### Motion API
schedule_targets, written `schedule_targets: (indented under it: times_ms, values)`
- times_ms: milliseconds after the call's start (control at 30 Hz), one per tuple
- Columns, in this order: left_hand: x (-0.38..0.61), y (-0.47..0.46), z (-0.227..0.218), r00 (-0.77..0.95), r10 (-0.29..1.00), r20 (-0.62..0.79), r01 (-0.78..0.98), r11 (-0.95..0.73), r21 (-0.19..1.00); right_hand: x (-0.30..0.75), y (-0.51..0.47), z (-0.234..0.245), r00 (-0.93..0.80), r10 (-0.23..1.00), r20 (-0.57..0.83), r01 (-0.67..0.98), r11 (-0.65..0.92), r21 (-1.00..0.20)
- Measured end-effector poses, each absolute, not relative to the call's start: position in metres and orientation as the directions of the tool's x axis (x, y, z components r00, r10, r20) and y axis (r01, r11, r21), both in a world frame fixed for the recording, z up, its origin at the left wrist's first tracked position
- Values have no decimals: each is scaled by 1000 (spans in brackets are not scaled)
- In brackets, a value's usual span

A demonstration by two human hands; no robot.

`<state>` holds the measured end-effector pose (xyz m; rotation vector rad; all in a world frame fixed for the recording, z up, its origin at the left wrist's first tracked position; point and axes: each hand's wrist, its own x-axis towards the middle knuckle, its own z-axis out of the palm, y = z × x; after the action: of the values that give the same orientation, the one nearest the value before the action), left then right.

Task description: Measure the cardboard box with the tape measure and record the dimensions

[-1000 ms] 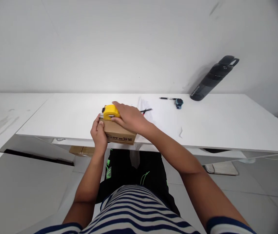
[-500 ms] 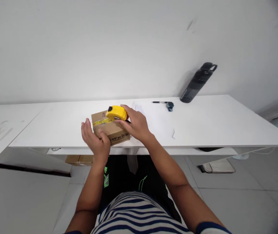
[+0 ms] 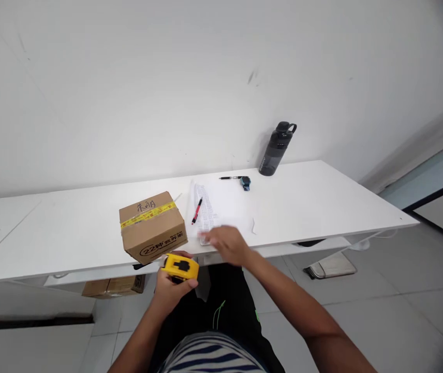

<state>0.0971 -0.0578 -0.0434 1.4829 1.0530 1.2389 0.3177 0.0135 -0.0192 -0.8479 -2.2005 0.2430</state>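
Observation:
A small cardboard box [image 3: 152, 225] with a yellow tape strip across its top sits at the near edge of the white table [image 3: 314, 204]. Just below and in front of it, my left hand [image 3: 172, 288] grips a yellow tape measure [image 3: 180, 267] off the table's edge. My right hand [image 3: 227, 245] is blurred, fingers apart, holding nothing, hovering over the near end of a sheet of white paper [image 3: 206, 215]. A red pen [image 3: 197, 210] lies on that paper, right of the box.
A dark water bottle [image 3: 277, 148] stands by the wall at the back. A black pen [image 3: 229, 177] and a small blue object [image 3: 245, 183] lie near it. Another cardboard box [image 3: 113, 285] lies on the floor under the table. A doorway opens at the far right.
The tape measure has left the box top and passed from my right hand to my left, now below the table edge. My right hand moved to the paper. The view swung left.

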Motion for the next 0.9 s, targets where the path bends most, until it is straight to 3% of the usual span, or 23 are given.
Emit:
schedule_targets:
  times_ms: [67,133,167,233,333,500,700,900]
  values:
    - [100,-45,-39,287,929,233,308,-320,896,329,61,-10,-412,846,338,782,518,-346]
    - [112,-31,-39,424,873,241,473,-440,763,329,105,-8,-409,911,47,901,411,-139]
    - [120,-25,-41,462,852,245,515,-483,708,326,123,-10,-418,908,20,900,417,-130]
    - [133,-14,-46,485,841,241,562,-511,650,319,146,-16,-438,899,12,889,435,-146]
    - [140,-4,-52,419,890,180,604,-421,677,316,153,-25,-412,906,97,870,423,-252]
    - [135,-1,-51,372,922,104,591,-322,740,339,126,-38,-186,953,240,796,290,-531]
    - [137,0,-52,372,923,95,590,-314,744,350,98,-60,-96,973,211,544,229,-807]
    - [137,0,-52,368,927,75,597,-297,745,347,100,-65,-63,988,141,445,154,-882]
